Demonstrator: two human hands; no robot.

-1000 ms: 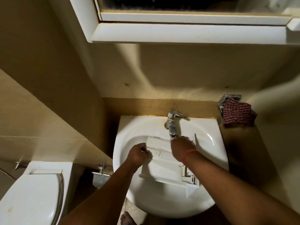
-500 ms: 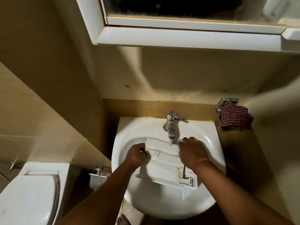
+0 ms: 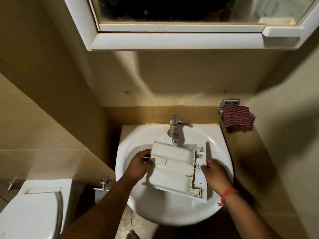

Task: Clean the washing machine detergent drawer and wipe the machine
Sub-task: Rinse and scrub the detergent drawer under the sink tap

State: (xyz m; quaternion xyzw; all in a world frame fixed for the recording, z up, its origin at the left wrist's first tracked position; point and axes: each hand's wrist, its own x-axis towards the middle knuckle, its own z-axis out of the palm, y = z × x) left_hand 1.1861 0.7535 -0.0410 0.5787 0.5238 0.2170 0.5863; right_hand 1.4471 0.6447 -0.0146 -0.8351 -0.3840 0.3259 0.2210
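The white plastic detergent drawer [image 3: 174, 169] lies upside down and tilted across the white sink [image 3: 138, 207], its far edge just under the chrome faucet [image 3: 174, 130]. My left hand [image 3: 139, 164] grips the drawer's left end. My right hand [image 3: 214, 173], with a red thread at the wrist, holds the drawer's front panel on the right. A short stream of water falls from the spout onto the drawer's back.
A red checked cloth [image 3: 238, 117] hangs on a chrome holder at the right wall. A white toilet [image 3: 29, 213] stands at the lower left. A white-framed mirror cabinet [image 3: 172, 31] juts out above the sink. A bare toe shows on the tiled floor below.
My right hand has left the drawer's top under the faucet and moved right to its front panel. The drawer has turned, its panel end swung up and to the right.
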